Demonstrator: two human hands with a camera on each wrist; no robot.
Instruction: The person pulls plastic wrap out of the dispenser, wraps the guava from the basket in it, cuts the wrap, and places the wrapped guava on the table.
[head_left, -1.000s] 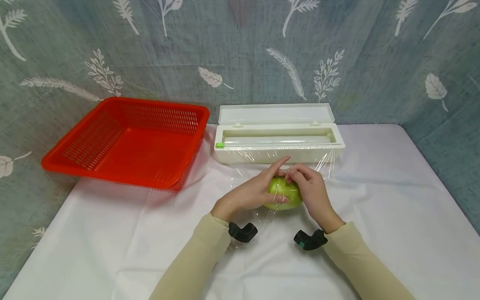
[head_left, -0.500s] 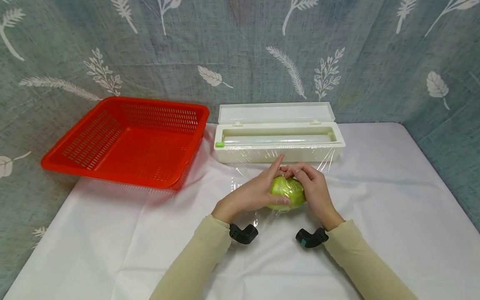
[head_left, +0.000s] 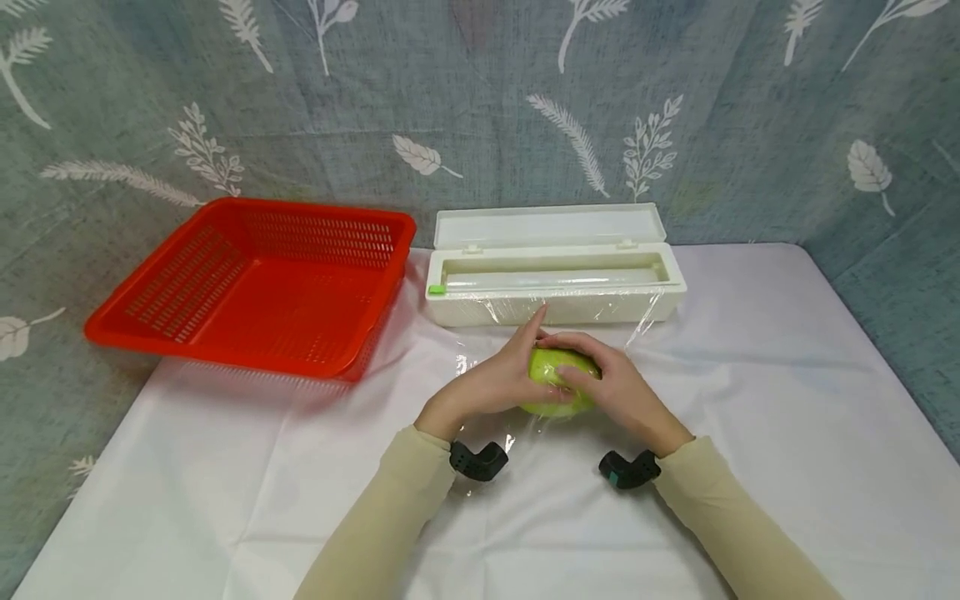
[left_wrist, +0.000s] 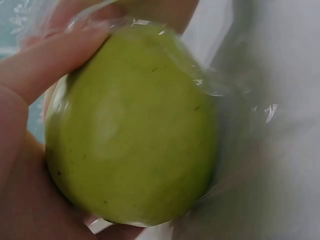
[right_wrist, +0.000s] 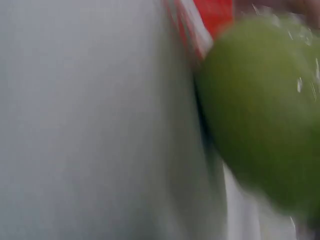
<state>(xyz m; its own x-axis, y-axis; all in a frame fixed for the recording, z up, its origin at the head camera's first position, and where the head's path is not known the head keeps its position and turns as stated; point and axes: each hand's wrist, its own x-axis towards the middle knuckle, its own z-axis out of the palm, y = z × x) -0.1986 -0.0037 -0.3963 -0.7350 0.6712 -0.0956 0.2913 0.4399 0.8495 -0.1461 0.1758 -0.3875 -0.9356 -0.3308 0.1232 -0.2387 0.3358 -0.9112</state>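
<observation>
A pear-shaped green fruit (head_left: 546,367) with small brown specks is held between both hands, close over the white cloth. My left hand (head_left: 491,379) grips its left side, thumb across the front and index finger pointing up. Around the upper right side curls my right hand (head_left: 618,383), its thumb on the front of the fruit. Clear cling film (left_wrist: 270,114) lies over the fruit and spreads beside it. That film runs back to a white dispenser box (head_left: 555,310), where a film roll (head_left: 562,277) lies under the raised lid. In the right wrist view the fruit (right_wrist: 260,110) is blurred.
A red plastic basket (head_left: 277,300) with slotted sides stands at the back left. The dispenser carries a small green slider (head_left: 437,289) on its front edge. White cloth (head_left: 757,400) covers the table, and a patterned curtain (head_left: 480,100) hangs behind.
The right hand's fingers have moved from bunched at the fruit's top to spread around it, thumb now across the front. Both hands and the fruit have shifted slightly left.
</observation>
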